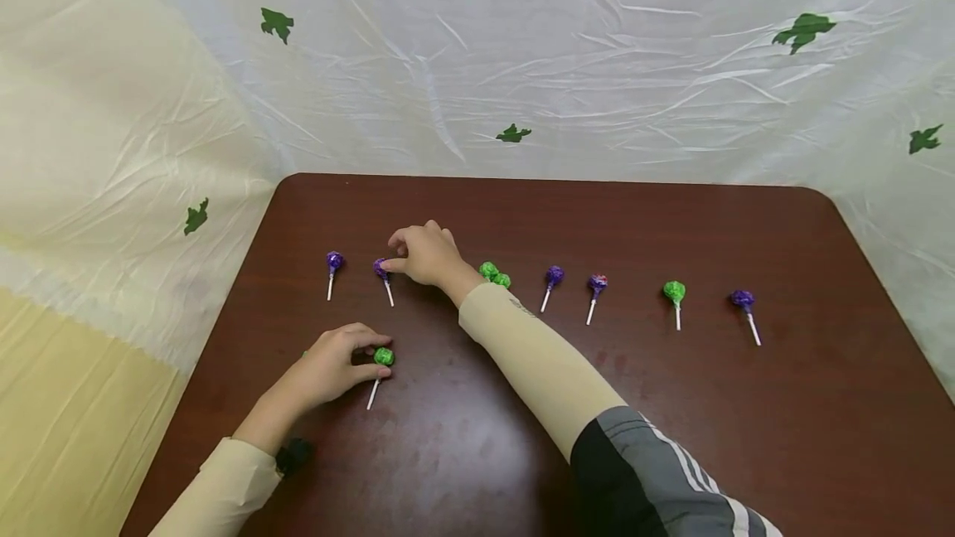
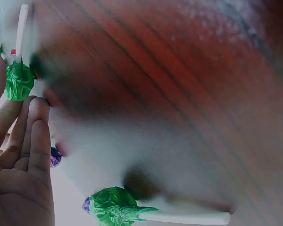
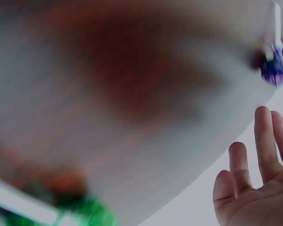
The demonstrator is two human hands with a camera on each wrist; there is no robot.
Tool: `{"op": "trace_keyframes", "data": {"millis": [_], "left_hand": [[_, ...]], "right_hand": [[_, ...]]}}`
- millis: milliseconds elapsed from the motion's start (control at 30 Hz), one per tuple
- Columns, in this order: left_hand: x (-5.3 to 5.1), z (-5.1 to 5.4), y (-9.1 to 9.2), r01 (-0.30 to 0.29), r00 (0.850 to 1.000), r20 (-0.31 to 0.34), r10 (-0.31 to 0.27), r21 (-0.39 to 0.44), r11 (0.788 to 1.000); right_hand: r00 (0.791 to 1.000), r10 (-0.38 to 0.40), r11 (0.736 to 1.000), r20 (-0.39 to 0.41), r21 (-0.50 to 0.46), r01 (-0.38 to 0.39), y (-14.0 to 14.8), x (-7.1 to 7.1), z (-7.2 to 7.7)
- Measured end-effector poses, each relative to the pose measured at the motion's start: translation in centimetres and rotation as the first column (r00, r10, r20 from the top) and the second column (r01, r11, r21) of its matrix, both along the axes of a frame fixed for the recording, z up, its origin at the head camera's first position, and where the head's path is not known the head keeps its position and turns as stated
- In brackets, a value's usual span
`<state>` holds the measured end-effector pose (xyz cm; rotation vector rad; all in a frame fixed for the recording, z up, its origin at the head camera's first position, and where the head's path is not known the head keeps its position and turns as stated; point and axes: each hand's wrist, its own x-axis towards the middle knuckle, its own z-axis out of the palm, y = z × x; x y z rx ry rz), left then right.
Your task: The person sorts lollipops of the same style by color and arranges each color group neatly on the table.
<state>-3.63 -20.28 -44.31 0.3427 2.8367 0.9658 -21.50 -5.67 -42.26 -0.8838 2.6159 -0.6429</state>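
Observation:
My left hand point(image 1: 332, 367) has its thumb and index finger on either side of the wrapped head of a green lollipop point(image 1: 384, 356), pinching it; the white stick points toward me. A second green lollipop point(image 2: 115, 205) lies beside that hand in the left wrist view, mostly hidden from the head view. Farther back, my right hand point(image 1: 429, 253) reaches over a purple lollipop point(image 1: 380, 269), its thumb by the wrapped head. Spread fingers point(image 3: 264, 141) show in the right wrist view, not closed round the candy. Left of it lies another purple lollipop point(image 1: 335, 261).
Green lollipops point(image 1: 492, 273) lie partly behind the right forearm. To the right are purple lollipops point(image 1: 554, 276), one with a reddish top point(image 1: 598, 283), a green lollipop point(image 1: 675, 292) and a purple one point(image 1: 742, 299). The brown table point(image 1: 582, 454) meets a pale cloth point(image 1: 597, 89) behind.

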Motion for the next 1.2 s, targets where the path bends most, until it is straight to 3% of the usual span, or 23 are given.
{"op": "trace_keyframes", "data": {"millis": [267,433,600,800,933,1033,1200], "left_hand": [[-1.4,1.2,-0.5,-0.013,1.0,-0.004,0.013,-0.025,1.0],[-3.4,2.5,-0.1,-0.024,0.999,-0.043,0.022,-0.043,0.999],[-6.1,3.8,1.4,-0.047,0.999,-0.024,0.045,-0.074,0.996],[-10.0,4.8,3.7,-0.032,0.998,0.045,0.038,-0.132,0.991],[-12.2,4.7,5.2,-0.025,0.994,0.103,0.041,-0.159,0.987],[-13.3,4.1,6.2,-0.031,0.988,0.142,0.054,-0.163,0.986],[-14.2,3.2,7.1,-0.051,0.987,0.141,0.072,-0.145,0.988]], "right_hand": [[0.998,-0.06,0.995,0.001,-0.081,0.06,6.1,-2.1,1.6],[0.993,-0.116,0.989,-0.014,-0.098,0.114,10.8,-2.5,1.8],[0.99,-0.135,0.989,-0.028,-0.065,0.133,13.6,-1.5,0.9],[0.993,-0.077,0.997,-0.094,0.015,0.079,13.9,-0.3,0.0],[0.99,-0.056,0.997,-0.126,0.055,0.063,13.2,0.2,-0.5],[0.988,-0.056,0.994,-0.142,0.088,0.069,12.7,0.4,-0.8],[0.987,-0.042,0.99,-0.155,0.127,0.062,12.0,0.6,-0.9]]}}
